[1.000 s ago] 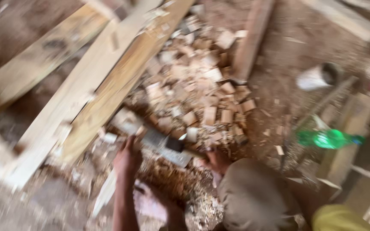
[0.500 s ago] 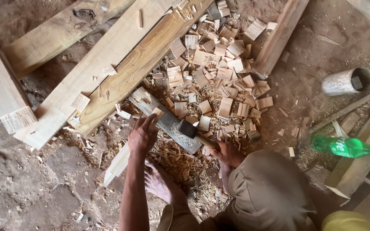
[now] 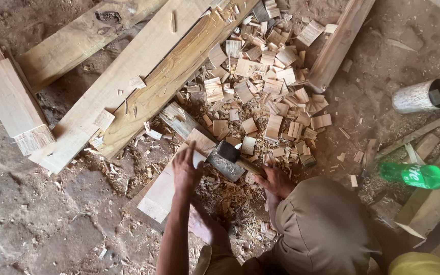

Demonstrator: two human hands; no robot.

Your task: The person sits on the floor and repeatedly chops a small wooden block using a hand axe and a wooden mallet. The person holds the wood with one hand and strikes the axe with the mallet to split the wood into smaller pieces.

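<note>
Hatchet (image 3: 228, 159) is lying with its head against a pale board (image 3: 171, 186) on the dirt floor (image 3: 36, 224), its handle gripped in the right hand (image 3: 276, 181), while the left hand (image 3: 186, 170) is pressing flat, fingers spread, on that board. Wood chips (image 3: 260, 97) are piling beyond, and farther right a green bottle (image 3: 418, 175) and an open cylindrical can (image 3: 423, 95) are lying on their sides, the can's inside too dark to tell.

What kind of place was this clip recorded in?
Most likely an open, dirt-floored woodworking or carpentry yard. Long planks lie straight on the ground, a heap of cut wood chips is spread beside them, and the right hand holds an axe-like tool against a board steadied by the left hand.
</note>
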